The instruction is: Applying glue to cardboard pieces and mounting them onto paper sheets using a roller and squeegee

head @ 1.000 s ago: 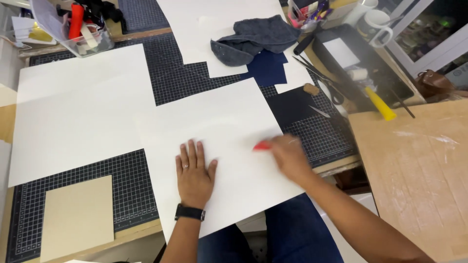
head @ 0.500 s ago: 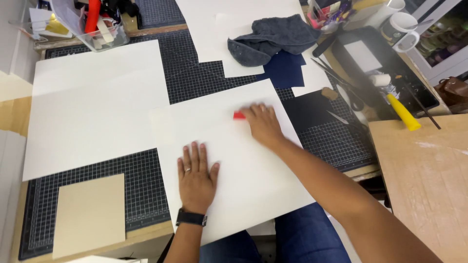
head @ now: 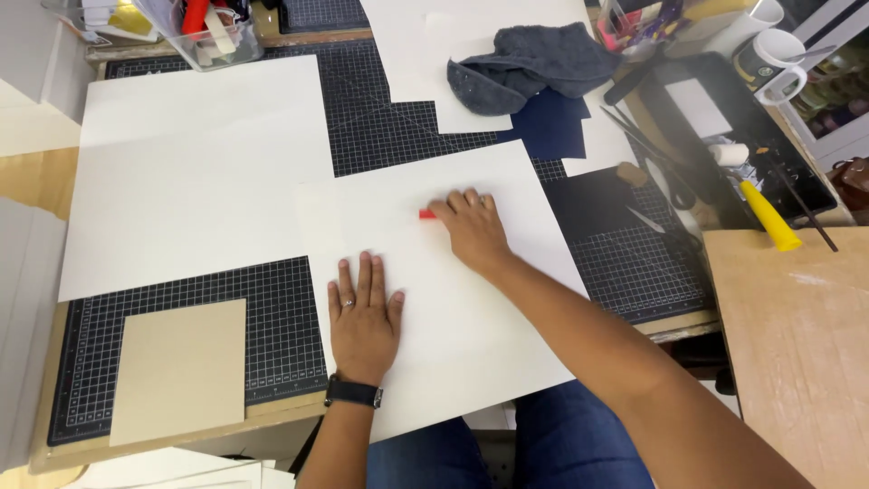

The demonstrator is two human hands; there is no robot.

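right hand (head: 471, 226) clenched on a red tool (head: 426, 214), smoothing the white sheet (head: 471, 326); left hand (head: 364, 312) lies flat, released, below. next stroke needs steady pressure.

Most of your red tool is out of sight, and the edges cut off several things.

Your right hand (head: 472, 226) covers all but a small end of the red tool (head: 426, 214), so you cannot tell its shape or kind. Your left hand (head: 364, 312) hides part of the white sheet (head: 453, 308) under its palm. At 11 o'clock the clear bin (head: 204, 32) is cut by the top edge; at 1 o'clock the mug (head: 769, 59) is too. The small items beside the mug are too small to tell.
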